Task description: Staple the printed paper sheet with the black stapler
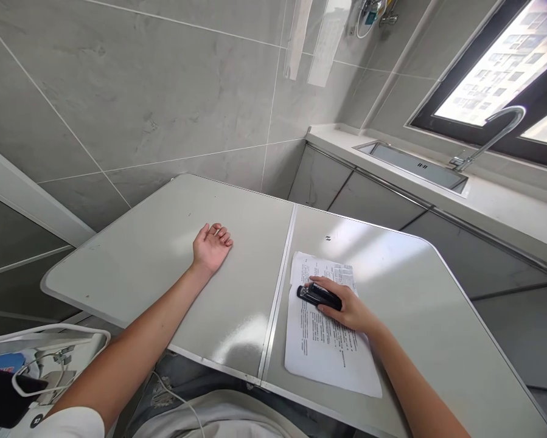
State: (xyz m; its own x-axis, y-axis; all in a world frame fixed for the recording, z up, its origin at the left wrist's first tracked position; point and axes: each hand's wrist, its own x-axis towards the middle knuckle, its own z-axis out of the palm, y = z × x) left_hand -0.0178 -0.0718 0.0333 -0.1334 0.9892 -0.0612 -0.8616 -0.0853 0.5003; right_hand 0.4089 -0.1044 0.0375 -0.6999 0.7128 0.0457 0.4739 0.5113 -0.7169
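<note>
A black stapler (317, 296) lies on a stack of printed paper sheets (330, 359), and the fingers and thumb of my right hand (346, 304) are wrapped round it. Part of the stapler's rear is hidden in the palm. On the left half of the folding table (131, 255), my left hand (213, 248) rests palm up with its fingers loosely curled and apart, holding nothing. The papers sit on the right half, close to the centre seam.
A cart (86, 359) with a cable and a dark object stands at lower left. Grey tiled wall (186, 91) rises behind the table. To the right run a counter (505, 201), a sink (410, 164) and a curved tap (496, 137) under a window.
</note>
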